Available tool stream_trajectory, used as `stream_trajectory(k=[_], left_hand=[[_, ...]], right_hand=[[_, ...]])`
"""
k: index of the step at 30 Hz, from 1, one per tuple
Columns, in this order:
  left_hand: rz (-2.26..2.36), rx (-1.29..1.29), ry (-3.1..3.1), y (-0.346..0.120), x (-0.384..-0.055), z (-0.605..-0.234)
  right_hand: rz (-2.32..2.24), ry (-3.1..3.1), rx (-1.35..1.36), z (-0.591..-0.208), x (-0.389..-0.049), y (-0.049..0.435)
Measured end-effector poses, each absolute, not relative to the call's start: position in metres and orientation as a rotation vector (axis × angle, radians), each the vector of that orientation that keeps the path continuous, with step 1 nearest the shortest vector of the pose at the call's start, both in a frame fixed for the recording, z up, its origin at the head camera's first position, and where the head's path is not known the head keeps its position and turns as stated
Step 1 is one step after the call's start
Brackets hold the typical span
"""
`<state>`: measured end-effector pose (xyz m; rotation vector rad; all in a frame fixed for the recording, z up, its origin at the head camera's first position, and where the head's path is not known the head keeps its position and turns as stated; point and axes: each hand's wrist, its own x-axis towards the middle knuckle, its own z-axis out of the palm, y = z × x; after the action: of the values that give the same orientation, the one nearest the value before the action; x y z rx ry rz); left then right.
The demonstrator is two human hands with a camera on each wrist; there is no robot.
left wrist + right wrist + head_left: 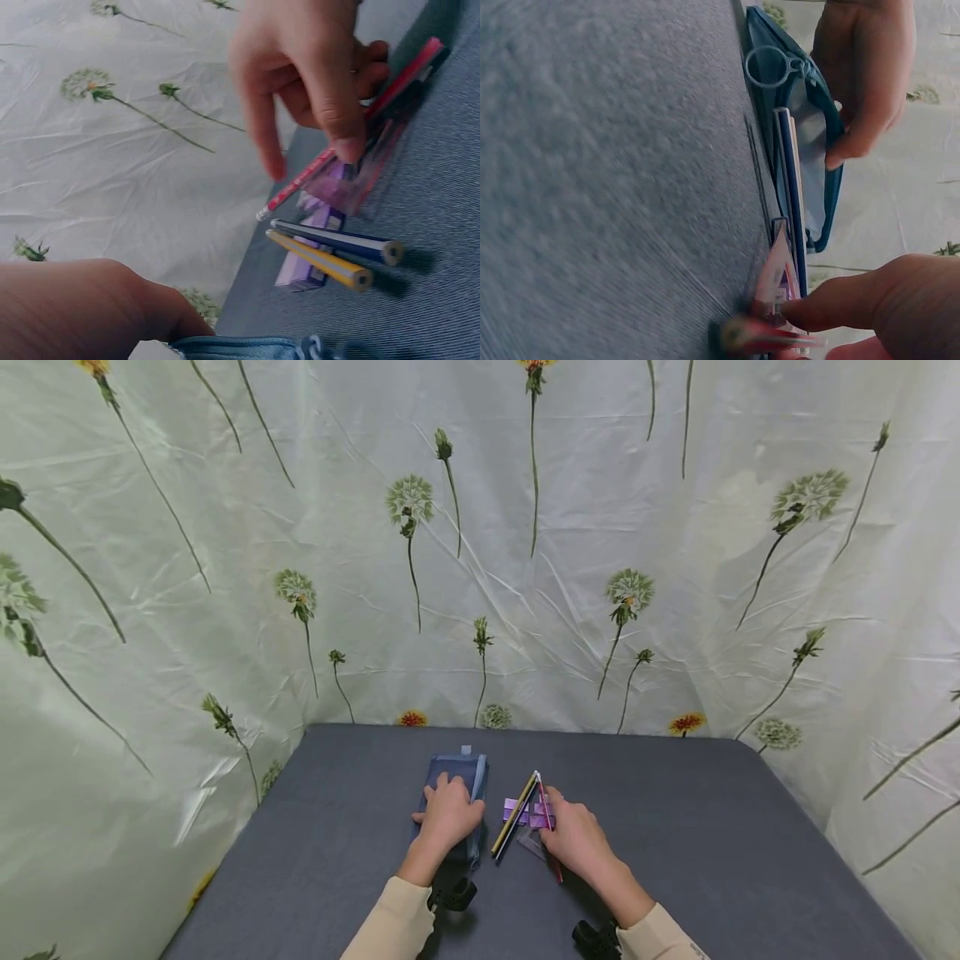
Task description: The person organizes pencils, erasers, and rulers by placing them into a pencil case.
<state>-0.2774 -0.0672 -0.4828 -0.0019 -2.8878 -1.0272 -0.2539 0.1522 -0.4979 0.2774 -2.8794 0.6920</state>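
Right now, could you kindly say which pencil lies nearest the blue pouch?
The yellow pencil; the dark blue one lies beyond it, the pinkish-red one by the right hand.

Left hand (870,82) touching pouch (835,184), ring pull (748,66) on it. Blue pencil (793,202) right of pouch. Right hand (900,307) by red pencil (761,335), blurred.

Layout of pouch (451,764) and pencils (514,816) on a table (675,835).
The left hand (450,810) lies on the pouch; right of it, two pencils cross small blocks (538,822), with a third pencil (544,799) and the right hand (577,837) farther right. A curtain (495,581) hangs behind the table.
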Motion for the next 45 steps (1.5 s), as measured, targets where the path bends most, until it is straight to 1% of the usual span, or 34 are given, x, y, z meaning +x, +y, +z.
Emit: stream_trajectory(k=[8,15,20,24,27,36,45], left_hand=[[-1.104,-0.019,-2.854,-0.077,-0.282,-0.479],[-1.195,-0.144,-2.786,-0.087,-0.286,-0.474],[-1.418,-0.091,-2.756,-0.094,-0.286,-0.468],[-1.663,-0.049,-2.703,-0.098,-0.286,-0.465],[-1.762,-0.023,-2.678,-0.099,-0.286,-0.462],[-1.878,-0.006,-2.634,-0.102,-0.286,-0.458],[-1.984,-0.042,-2.603,-0.105,-0.289,-0.457]], right_hand=[[0.754,-2.900,0.307,-0.494,-0.253,0.155],[0.886,-2.941,0.268,-0.494,-0.257,0.159],[0.932,-2.959,0.214,-0.493,-0.259,0.163],[0.924,-2.948,0.229,-0.490,-0.261,0.167],[0.966,-2.948,0.245,-0.488,-0.261,0.171],[1.160,-2.956,0.224,-0.481,-0.264,0.182],[1.541,-2.889,0.228,-0.477,-0.268,0.183]])
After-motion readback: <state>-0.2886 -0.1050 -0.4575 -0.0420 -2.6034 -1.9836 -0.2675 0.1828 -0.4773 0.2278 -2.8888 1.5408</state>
